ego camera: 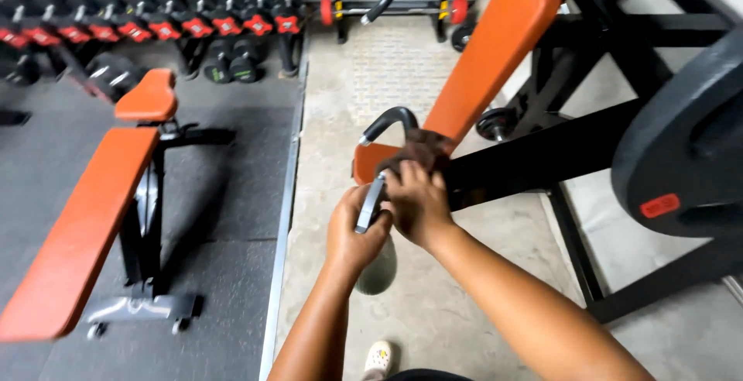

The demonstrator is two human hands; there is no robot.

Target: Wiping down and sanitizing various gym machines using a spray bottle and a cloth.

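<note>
1. Bench [77, 226], orange pad, black frame on small wheels, stands far left on dark rubber floor. Dumbbell rack [147, 25] behind it, along the back.
2. Left hand [354, 230]: fingers closed round a grey bottle [379, 265]. Bottle body hangs below the fist over the concrete floor; its top is hidden in the grip. A slim grey lever or trigger piece shows between the two hands; exact kind cannot be told.
3. Right hand [418, 203]: fingers curled down onto a brown cloth [422, 149], pressing it against the seat end of the incline pad [487, 56]. Cloth lies bunched just beside the curved black handle [391, 121].
4. Weight plate [689, 149], black, on the frame at far right, well apart from both hands.
5. Risk, judged: bottle is held by the top only, so a loosened grip would drop it on the concrete. Cloth is bunched on a sloped edge; if pressure eases it may slide off. Handle sits near the knuckles, so a quick wipe could knock them.
</note>
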